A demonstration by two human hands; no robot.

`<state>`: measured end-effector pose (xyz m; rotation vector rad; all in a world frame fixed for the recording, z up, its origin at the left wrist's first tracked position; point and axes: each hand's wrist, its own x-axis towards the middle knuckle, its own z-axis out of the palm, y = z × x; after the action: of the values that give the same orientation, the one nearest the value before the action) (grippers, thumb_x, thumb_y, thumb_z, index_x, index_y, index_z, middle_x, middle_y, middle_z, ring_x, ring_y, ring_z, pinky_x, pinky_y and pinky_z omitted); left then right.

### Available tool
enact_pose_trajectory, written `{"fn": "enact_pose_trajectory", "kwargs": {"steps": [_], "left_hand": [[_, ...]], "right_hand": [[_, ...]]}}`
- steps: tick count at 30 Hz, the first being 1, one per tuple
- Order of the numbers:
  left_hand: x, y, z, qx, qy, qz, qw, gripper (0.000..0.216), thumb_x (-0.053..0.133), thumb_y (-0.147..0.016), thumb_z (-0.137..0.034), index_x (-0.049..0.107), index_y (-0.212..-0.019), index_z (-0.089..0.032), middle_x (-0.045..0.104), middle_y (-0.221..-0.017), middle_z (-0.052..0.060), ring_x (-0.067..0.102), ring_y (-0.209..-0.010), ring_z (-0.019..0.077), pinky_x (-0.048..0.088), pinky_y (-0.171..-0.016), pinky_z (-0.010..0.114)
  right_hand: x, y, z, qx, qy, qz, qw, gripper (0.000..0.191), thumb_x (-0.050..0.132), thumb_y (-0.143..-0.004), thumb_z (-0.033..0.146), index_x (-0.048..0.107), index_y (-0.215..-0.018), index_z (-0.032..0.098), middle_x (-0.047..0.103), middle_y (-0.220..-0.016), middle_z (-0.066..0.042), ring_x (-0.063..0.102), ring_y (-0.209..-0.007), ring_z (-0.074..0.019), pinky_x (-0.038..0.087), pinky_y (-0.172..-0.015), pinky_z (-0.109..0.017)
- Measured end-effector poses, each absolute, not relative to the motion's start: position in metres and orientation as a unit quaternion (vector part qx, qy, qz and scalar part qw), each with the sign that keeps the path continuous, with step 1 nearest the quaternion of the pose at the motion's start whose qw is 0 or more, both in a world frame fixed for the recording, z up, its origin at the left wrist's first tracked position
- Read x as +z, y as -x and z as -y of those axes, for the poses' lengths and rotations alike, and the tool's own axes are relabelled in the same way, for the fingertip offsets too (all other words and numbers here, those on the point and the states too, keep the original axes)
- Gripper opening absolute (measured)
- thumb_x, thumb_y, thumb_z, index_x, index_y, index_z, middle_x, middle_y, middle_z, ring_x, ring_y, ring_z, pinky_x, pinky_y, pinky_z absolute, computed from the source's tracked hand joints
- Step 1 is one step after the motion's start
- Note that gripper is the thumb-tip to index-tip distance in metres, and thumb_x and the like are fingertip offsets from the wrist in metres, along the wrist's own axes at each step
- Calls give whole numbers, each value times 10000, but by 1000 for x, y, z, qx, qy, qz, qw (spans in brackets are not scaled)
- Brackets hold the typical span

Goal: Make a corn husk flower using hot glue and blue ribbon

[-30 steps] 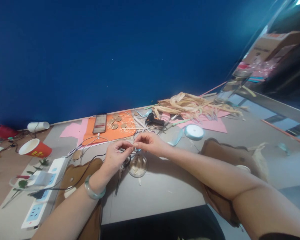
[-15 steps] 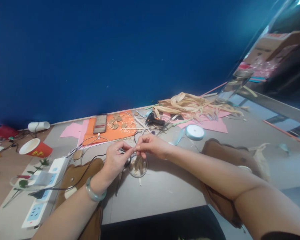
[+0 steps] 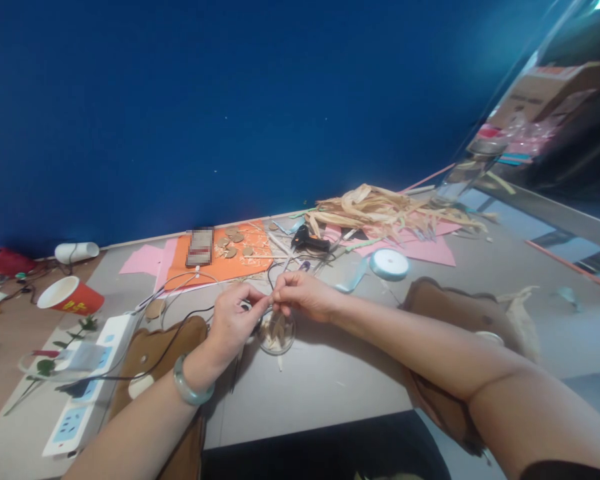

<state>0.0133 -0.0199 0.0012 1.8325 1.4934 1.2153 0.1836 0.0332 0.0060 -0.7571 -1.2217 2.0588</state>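
Observation:
My left hand (image 3: 234,319) and my right hand (image 3: 303,295) meet over the grey table (image 3: 325,380), fingertips pinched together on a small pale strip too small to name. Right under them sits a round clear dish (image 3: 276,332) holding pale straw-coloured bits. A green bangle (image 3: 190,387) circles my left wrist. Scissors lie partly hidden beneath my left hand.
Behind the hands lie an orange sheet (image 3: 220,261) with brown discs and a phone (image 3: 200,247), a black glue gun (image 3: 307,240), a heap of dried husk strips (image 3: 380,210), a ribbon spool (image 3: 389,264). Left: power strip (image 3: 87,380), red cup (image 3: 70,297). Brown pads flank my arms.
Both hands have sunk slightly toward the dish, still pinched together. Nothing else has moved.

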Motion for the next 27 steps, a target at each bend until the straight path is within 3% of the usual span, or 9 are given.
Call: {"fn": "enact_pose_trajectory", "kwargs": {"steps": [18, 27], "left_hand": [[9, -14, 19, 452, -649, -549, 270, 246, 671, -791, -404, 678, -681, -184, 668, -665, 8, 595, -648, 143, 442, -641, 248], [5, -13, 19, 453, -662, -542, 252, 219, 672, -795, -366, 665, -679, -182, 654, -663, 1, 582, -650, 133, 432, -635, 238]], "right_hand": [[7, -182, -31, 785, 278, 445, 330, 134, 701, -647, 231, 620, -624, 127, 690, -575, -23, 572, -422, -80, 436, -461, -193], [8, -182, -30, 784, 275, 447, 331, 212, 749, -633, 223, 560, -586, 141, 686, -572, -18, 576, -428, -80, 442, -461, -192]]}}
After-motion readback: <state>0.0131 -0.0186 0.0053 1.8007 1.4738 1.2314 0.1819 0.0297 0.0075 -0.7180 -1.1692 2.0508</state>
